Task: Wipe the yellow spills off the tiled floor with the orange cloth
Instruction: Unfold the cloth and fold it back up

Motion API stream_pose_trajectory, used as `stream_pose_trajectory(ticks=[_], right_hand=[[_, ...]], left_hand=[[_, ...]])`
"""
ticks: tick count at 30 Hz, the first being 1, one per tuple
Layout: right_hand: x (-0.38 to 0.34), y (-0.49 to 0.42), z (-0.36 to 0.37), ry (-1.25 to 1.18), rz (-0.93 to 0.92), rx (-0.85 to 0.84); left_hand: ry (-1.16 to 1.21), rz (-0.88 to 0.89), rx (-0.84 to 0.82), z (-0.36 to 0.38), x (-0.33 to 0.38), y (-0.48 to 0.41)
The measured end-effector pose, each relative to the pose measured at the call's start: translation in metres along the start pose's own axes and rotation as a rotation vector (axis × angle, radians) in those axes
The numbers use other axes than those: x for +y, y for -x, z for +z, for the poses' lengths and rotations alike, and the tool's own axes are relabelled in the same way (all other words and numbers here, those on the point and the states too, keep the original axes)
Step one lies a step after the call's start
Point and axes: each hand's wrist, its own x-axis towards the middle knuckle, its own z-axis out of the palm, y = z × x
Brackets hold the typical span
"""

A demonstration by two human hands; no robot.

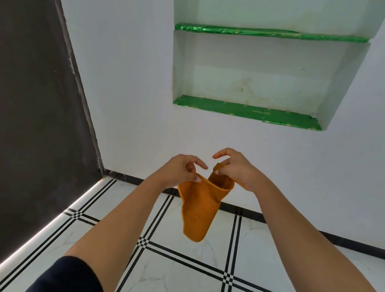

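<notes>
An orange cloth (pixel 199 211) hangs in the air in front of me, well above the tiled floor (pixel 195 278). My left hand (pixel 181 168) pinches its upper left edge between thumb and fingers. My right hand (pixel 232 168) pinches the upper right edge, with the index finger raised. The two hands are close together, so the cloth droops folded between them. The white tiles with black double lines show no yellow spill in this view.
A white wall stands ahead with a recessed niche whose shelves (pixel 248 112) are lined in green foil. A dark door or panel (pixel 23 102) fills the left side. A black skirting strip (pixel 297 226) runs along the wall's base.
</notes>
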Motion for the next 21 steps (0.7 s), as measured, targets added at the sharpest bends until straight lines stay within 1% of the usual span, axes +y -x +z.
stream_pose_trajectory(ticks=[3, 5, 8, 10, 15, 18, 21], right_hand=[[-0.007, 0.002, -0.003, 0.164, -0.039, -0.106], [-0.012, 0.005, -0.005, 0.235, -0.058, -0.183], [-0.015, 0.008, -0.009, 0.253, -0.099, -0.247], [-0.013, 0.010, -0.012, 0.235, -0.107, -0.250], [0.001, 0.015, -0.020, 0.177, -0.080, -0.184], [0.007, 0.017, -0.021, 0.183, -0.016, -0.234], [0.011, 0.018, -0.013, 0.285, 0.018, -0.260]], left_hand=[[-0.052, 0.006, 0.024, 0.001, 0.004, -0.004], [-0.081, 0.008, -0.033, 0.001, 0.006, -0.006], [-0.123, -0.009, -0.151, 0.001, 0.010, -0.007], [-0.197, -0.027, -0.188, 0.001, 0.010, -0.005], [-0.293, -0.080, -0.132, 0.001, -0.003, 0.001], [-0.262, -0.053, -0.053, 0.005, -0.003, 0.004], [-0.239, -0.007, -0.027, 0.010, 0.008, 0.004]])
